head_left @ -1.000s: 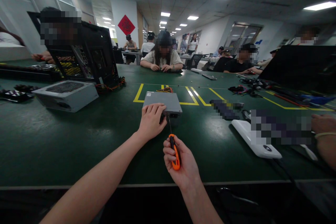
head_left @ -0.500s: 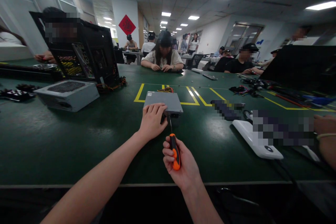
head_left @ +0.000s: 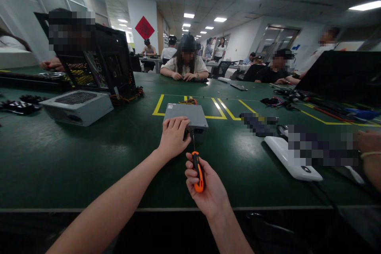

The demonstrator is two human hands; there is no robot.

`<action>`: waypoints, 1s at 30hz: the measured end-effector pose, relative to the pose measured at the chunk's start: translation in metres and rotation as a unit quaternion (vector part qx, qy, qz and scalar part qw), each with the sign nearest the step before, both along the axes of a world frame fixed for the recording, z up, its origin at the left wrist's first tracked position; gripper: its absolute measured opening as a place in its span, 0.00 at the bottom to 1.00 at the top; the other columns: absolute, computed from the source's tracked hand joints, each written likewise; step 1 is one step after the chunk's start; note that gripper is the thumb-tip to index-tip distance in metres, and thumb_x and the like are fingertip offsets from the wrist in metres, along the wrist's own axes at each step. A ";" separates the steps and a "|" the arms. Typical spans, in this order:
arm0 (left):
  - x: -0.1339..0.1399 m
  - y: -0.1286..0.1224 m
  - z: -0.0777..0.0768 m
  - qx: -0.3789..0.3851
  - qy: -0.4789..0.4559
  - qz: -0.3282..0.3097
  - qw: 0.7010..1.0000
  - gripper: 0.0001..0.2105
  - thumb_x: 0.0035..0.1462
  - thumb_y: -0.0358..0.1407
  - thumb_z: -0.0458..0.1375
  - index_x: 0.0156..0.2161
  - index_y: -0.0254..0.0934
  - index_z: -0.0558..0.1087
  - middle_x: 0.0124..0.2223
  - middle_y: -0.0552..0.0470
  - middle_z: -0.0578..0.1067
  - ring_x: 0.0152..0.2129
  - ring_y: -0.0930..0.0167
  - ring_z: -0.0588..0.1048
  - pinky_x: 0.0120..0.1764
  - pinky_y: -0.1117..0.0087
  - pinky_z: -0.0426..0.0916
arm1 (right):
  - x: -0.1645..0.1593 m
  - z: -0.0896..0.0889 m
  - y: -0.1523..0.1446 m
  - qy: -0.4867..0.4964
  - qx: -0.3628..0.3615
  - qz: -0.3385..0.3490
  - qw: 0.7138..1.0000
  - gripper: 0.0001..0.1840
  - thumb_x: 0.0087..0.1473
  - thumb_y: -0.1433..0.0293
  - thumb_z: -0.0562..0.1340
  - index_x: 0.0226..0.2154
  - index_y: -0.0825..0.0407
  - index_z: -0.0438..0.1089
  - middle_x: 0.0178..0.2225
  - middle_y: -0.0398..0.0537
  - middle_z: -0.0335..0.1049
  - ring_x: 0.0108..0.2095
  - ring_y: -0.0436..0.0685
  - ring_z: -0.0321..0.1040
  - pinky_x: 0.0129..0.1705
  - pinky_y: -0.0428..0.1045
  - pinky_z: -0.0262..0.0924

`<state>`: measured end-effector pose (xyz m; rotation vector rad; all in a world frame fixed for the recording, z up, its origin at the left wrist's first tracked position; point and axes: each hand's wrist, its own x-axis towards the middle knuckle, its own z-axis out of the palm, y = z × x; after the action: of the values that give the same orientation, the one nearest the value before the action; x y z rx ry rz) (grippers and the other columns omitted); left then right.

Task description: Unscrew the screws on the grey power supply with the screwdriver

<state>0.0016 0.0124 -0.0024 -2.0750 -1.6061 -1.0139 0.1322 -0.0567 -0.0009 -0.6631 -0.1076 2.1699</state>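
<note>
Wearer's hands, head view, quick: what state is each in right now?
Left hand: laid over the near edge of the grey metal box; whether it grips cannot be told.
Right hand: closed around the orange-and-black screwdriver.

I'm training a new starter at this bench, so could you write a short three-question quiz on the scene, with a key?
1. Multiple choice: what does the right hand hold?
A) A white cable
B) An orange-and-black screwdriver
C) A pair of pliers

2. True or false: the fingers of the left hand lie on top of the small grey metal box.

3. Fill in the blank: the other grey box, with a grille on top, lies to the ____ of the left hand.

Key: 1. B; 2. True; 3. left.
</note>
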 end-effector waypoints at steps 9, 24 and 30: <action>0.000 0.000 0.001 -0.003 0.004 0.003 1.000 0.15 0.51 0.33 0.53 0.46 0.39 0.64 0.50 0.47 0.68 0.48 0.63 0.63 0.50 0.59 0.52 | -0.001 0.003 -0.005 0.001 -0.017 -0.039 0.999 0.10 0.57 0.74 0.50 0.28 0.60 0.63 0.25 0.46 0.61 0.19 0.41 0.54 0.16 0.35 0.51; 0.001 -0.001 0.002 -0.004 0.001 0.000 1.000 0.16 0.50 0.33 0.54 0.46 0.39 0.64 0.50 0.48 0.68 0.48 0.63 0.63 0.50 0.59 0.52 | 0.002 0.003 -0.007 0.022 -0.033 -0.021 0.999 0.12 0.57 0.71 0.50 0.29 0.59 0.65 0.24 0.45 0.61 0.19 0.41 0.56 0.15 0.35 0.51; 0.001 0.000 0.001 -0.005 0.002 0.005 1.000 0.15 0.51 0.33 0.54 0.46 0.39 0.64 0.50 0.48 0.68 0.47 0.63 0.63 0.50 0.59 0.52 | 0.001 0.002 -0.006 0.010 -0.009 -0.008 1.000 0.13 0.58 0.68 0.49 0.33 0.59 0.65 0.22 0.44 0.60 0.17 0.41 0.53 0.11 0.35 0.43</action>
<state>0.0024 0.0124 -0.0016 -2.0717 -1.6229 -0.9991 0.1337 -0.0629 0.0012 -0.6495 -0.0716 2.1650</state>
